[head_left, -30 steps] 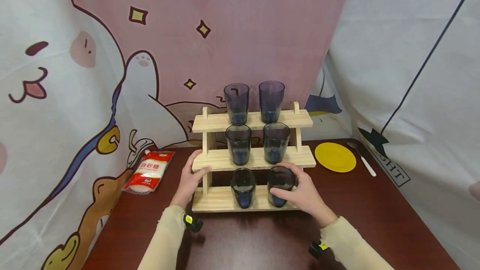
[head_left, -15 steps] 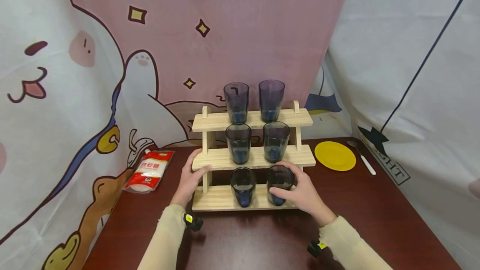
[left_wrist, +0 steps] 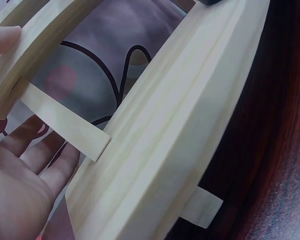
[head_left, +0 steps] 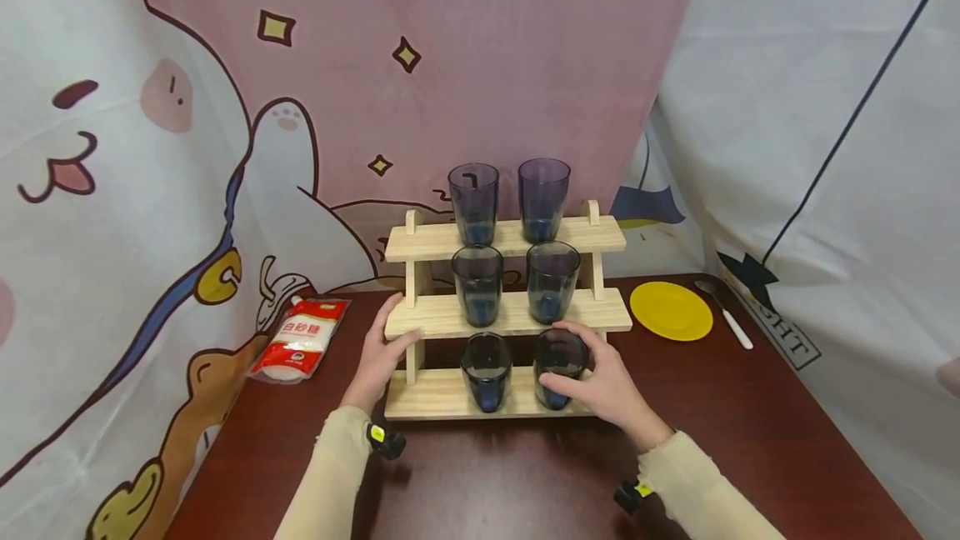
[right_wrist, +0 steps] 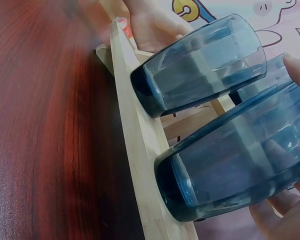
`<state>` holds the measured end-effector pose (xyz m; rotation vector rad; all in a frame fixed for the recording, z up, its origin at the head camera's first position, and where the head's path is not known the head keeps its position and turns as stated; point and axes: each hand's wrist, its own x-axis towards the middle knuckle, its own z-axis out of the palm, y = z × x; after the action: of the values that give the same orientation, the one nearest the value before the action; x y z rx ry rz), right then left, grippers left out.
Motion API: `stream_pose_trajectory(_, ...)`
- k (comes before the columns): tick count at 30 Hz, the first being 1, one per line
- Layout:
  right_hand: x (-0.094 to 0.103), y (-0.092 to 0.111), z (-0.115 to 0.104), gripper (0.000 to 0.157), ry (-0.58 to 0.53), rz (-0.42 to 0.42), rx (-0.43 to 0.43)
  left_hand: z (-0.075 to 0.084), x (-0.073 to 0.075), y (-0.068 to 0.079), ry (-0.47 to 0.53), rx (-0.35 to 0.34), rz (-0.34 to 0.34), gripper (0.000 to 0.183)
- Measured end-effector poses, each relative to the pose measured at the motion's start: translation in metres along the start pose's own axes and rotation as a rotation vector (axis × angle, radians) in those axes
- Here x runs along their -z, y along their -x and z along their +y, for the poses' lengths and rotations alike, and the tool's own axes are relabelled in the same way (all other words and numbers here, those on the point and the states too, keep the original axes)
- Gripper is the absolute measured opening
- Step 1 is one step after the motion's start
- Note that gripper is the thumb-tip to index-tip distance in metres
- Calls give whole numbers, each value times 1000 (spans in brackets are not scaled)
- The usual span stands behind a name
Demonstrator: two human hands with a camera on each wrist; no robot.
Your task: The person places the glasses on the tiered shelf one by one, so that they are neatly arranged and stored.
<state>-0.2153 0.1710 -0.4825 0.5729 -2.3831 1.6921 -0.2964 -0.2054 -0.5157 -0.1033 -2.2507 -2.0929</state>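
Note:
A three-tier wooden display stand (head_left: 435, 400) stands on the table, with two tinted drinking glasses on each tier. At the left end of the middle tier, my left hand (head_left: 377, 367) grips the stand. Its thumb (left_wrist: 5, 40) lies over the board, and its other fingers reach behind the upright. My right hand (head_left: 611, 386) holds the right-hand glass (head_left: 562, 357) of the bottom tier, thumb in front and fingers round the far side. In the right wrist view this glass (right_wrist: 225, 165) is upright, its base at the bottom board. Beside it is the left-hand bottom glass (head_left: 486, 369).
Two glasses stand on the middle tier, including the left one (head_left: 477, 286), and two on top, including the right one (head_left: 543, 198). A red-and-white sugar bag (head_left: 300, 340) lies left. To the right are a yellow plate (head_left: 671, 312) and a white-handled spoon (head_left: 735, 328). Printed cloth hangs behind.

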Motion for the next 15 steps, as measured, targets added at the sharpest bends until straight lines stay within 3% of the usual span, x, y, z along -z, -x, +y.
stream_pose_trajectory(5, 3, 3, -2, 80, 91, -2, -13, 0, 3, -1, -15, 25, -40, 86)
stream_pose_trajectory(9, 13, 9, -6, 93, 222, -12, 34, 1, 5, 0, -24, 46, -40, 93)
stream_pose_trajectory(12, 25, 14, -12, 93, 284, 11, 115, 5, 9, 0, 5, 24, 3, 93)
stream_pose_trajectory(15, 43, 15, -21, 82, 293, 75, 208, 13, 17, 0, -3, -59, 92, 87)
